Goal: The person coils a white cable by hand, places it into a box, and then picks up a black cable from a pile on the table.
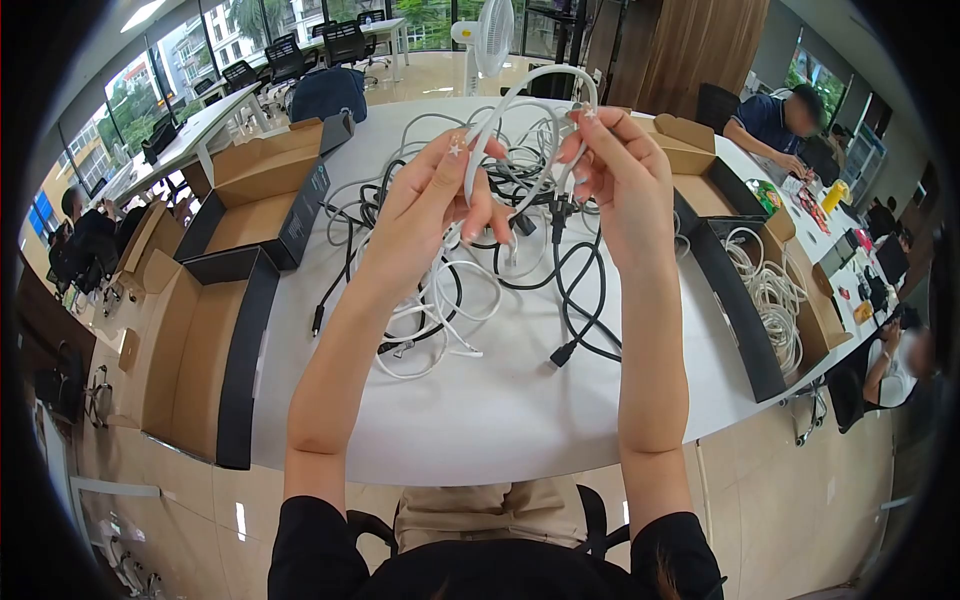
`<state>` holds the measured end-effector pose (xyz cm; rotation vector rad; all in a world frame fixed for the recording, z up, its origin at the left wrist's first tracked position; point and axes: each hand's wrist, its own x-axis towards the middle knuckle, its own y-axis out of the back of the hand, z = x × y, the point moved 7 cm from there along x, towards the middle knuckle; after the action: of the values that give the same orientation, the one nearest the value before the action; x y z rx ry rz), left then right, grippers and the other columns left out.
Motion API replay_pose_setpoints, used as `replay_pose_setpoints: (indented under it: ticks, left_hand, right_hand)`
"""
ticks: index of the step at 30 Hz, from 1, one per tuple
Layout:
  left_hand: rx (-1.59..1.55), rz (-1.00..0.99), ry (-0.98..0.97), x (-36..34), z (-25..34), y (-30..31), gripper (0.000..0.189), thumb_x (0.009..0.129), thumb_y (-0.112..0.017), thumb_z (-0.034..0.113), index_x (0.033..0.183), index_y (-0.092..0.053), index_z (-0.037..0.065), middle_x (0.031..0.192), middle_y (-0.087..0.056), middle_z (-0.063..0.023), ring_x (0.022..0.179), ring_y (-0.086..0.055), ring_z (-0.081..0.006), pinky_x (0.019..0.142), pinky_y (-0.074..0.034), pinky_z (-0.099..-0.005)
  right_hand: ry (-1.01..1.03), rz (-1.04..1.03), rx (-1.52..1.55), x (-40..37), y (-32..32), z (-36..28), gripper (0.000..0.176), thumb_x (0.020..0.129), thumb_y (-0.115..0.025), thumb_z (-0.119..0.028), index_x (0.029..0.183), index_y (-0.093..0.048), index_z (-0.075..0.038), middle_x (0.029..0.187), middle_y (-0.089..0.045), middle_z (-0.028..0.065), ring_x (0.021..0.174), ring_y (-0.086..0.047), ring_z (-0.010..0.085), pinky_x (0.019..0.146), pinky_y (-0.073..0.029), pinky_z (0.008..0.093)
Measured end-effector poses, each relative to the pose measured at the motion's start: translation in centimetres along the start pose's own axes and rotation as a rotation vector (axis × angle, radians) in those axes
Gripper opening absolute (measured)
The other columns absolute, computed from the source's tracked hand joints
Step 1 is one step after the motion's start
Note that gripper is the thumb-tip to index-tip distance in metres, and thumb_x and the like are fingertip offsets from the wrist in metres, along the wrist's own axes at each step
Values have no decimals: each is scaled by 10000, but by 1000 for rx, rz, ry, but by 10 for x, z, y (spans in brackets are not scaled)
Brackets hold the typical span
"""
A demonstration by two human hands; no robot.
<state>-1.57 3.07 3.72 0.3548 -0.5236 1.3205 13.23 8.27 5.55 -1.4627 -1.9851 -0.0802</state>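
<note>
Fingers of both hands are partly curled, thumb and fingertips pinched closed on a white cable that arches between them; the left hand has one side of the arch and the right hand the other. Both are raised over the far half of the table, a little apart, with the forearms reaching forward almost side by side and the palms turned partly inward. Below and around them lies one tangled pile of white cords and black cords, too knotted to count; one black plug points toward the near edge. Between pile and near edge runs a wide bare strip, with narrower bare room at either side. Four open boxes flank the pile, two per side. On the left, the near box and the far box show bare cardboard insides along the table's edge. On the right, the far box sits beyond the near box, which holds white coils. Past the table are one fan, one blue bag and, to the right, a seated person in dark blue.
</note>
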Motion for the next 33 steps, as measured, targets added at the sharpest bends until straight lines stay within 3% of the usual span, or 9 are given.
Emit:
replay_pose_setpoints:
  ticks: [3,7,10,13,19,25,33]
  left_hand:
    - [-218,-10,-35,0,0,3,387,984,-301,326,1084,-479,-2,538,-281,47,458,-360,-62,528,-360,-231]
    - [-282,-48,-92,-1,7,9,341,979,-344,304,1060,-492,7,545,-234,59,453,-206,-39,452,-214,-208]
    - [-307,45,-104,1,10,22,308,975,-361,277,1053,-497,12,550,-248,60,458,-223,-34,437,-185,-193]
    - [-285,75,-119,0,14,28,296,976,-362,261,1049,-502,11,557,-251,60,466,-220,-34,434,-174,-193]
    - [-315,135,-133,2,14,40,292,976,-356,256,1046,-506,15,565,-246,59,468,-218,-34,439,-181,-207]
    - [-317,153,-137,2,17,46,283,977,-350,250,1037,-503,20,565,-242,59,463,-224,-38,448,-191,-211]
    - [-289,100,-164,0,17,35,274,981,-337,253,1024,-487,28,559,-269,54,455,-221,-39,435,-182,-204]
  right_hand:
    - [-30,-8,115,-1,-2,3,119,847,-567,-70,907,-555,32,719,-616,85,486,-497,51,400,-421,185]
    - [119,-40,-135,-6,-16,-5,129,838,-576,-51,937,-577,31,779,-603,65,490,-506,60,389,-427,194]
    - [192,-154,-416,-8,-21,-6,124,842,-571,-65,944,-617,-12,783,-575,30,521,-519,64,416,-434,196]
    - [440,-201,-693,-9,-28,-21,149,829,-573,-58,965,-634,-47,883,-582,50,579,-540,85,501,-460,228]
    - [835,-161,-1107,-27,-44,-38,288,687,-606,15,941,-667,-106,1106,-534,36,782,-549,179,632,-479,289]
    - [1068,-298,-1212,-41,-61,-38,317,612,-686,-34,923,-661,-90,965,-582,6,812,-544,181,625,-485,296]
    - [1068,-281,-1301,-44,-66,-19,210,618,-676,-60,823,-627,-51,833,-557,-6,758,-538,133,566,-486,253]
